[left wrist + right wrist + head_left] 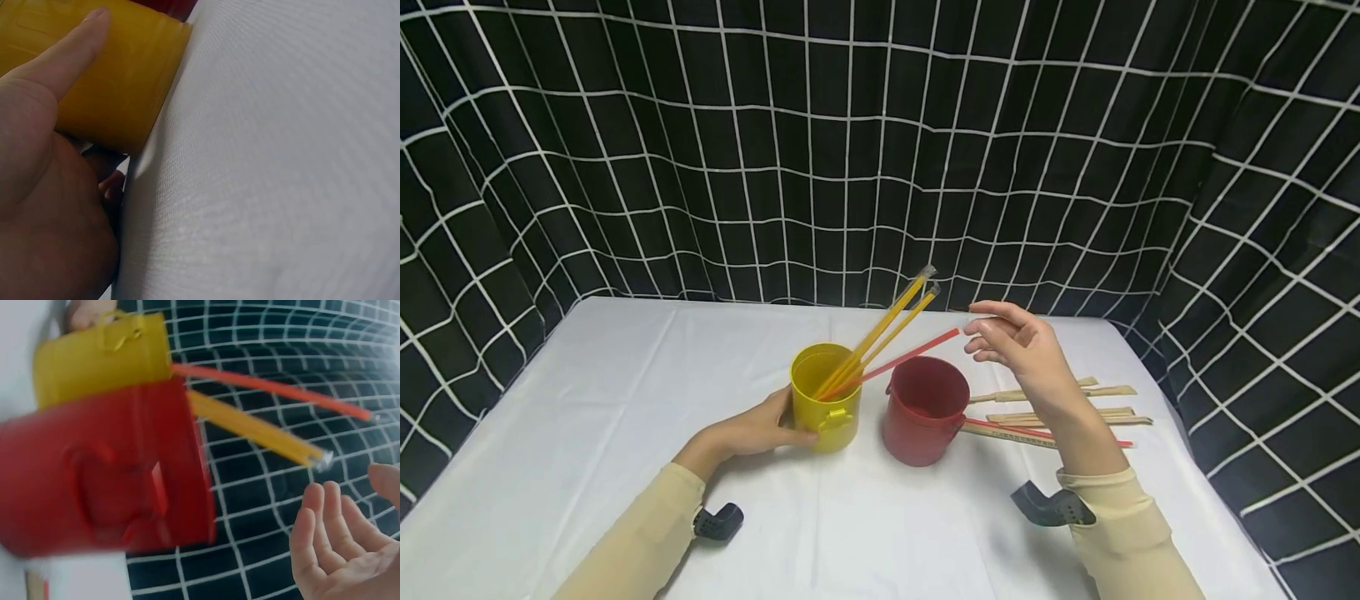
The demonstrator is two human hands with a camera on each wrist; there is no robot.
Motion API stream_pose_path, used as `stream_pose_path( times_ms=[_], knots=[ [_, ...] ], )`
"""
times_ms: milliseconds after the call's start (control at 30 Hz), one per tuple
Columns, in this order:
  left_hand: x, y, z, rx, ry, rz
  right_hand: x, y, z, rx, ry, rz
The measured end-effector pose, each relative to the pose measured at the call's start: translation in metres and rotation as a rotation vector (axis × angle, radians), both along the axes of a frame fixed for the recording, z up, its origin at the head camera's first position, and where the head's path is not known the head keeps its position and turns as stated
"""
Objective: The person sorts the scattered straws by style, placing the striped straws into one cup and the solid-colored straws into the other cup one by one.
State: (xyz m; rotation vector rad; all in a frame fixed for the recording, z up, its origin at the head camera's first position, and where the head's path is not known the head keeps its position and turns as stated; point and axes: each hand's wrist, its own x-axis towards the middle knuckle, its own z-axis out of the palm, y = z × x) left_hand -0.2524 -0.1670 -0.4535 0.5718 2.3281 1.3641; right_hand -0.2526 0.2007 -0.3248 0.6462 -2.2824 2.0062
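My left hand holds the yellow bucket on its left side, with the thumb across the front, as the left wrist view also shows. Two long yellow straw-like sticks with clear wrapper ends and one red straw-like stick lean out of this bucket toward the right. Beside the red stick's upper end is my right hand, its fingers loosely bent. In the right wrist view that hand is empty and apart from the sticks. A red bucket stands upright between my hands.
Behind my right forearm, several paper-wrapped thin sticks lie on the white table. Among them is a red stick. A black curtain with white grid lines surrounds the table's back and sides.
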Motion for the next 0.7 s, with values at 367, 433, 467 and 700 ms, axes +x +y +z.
stream_pose_path(
  times_ms=[367, 433, 467, 700],
  knots=[
    [-0.002, 0.001, 0.000, 0.021, -0.005, -0.020, -0.001, 0.034, -0.017, 0.141, 0.009, -0.006],
    [-0.002, 0.000, 0.000, 0.023, -0.007, -0.018, -0.001, 0.039, -0.020, 0.185, 0.008, -0.008],
    [-0.002, 0.000, 0.000, 0.023, -0.008, -0.017, -0.002, 0.042, -0.021, 0.208, 0.009, -0.006],
    [-0.001, 0.001, 0.000, 0.032, -0.008, -0.023, -0.003, 0.072, -0.031, 0.366, -0.026, 0.118]
  ],
)
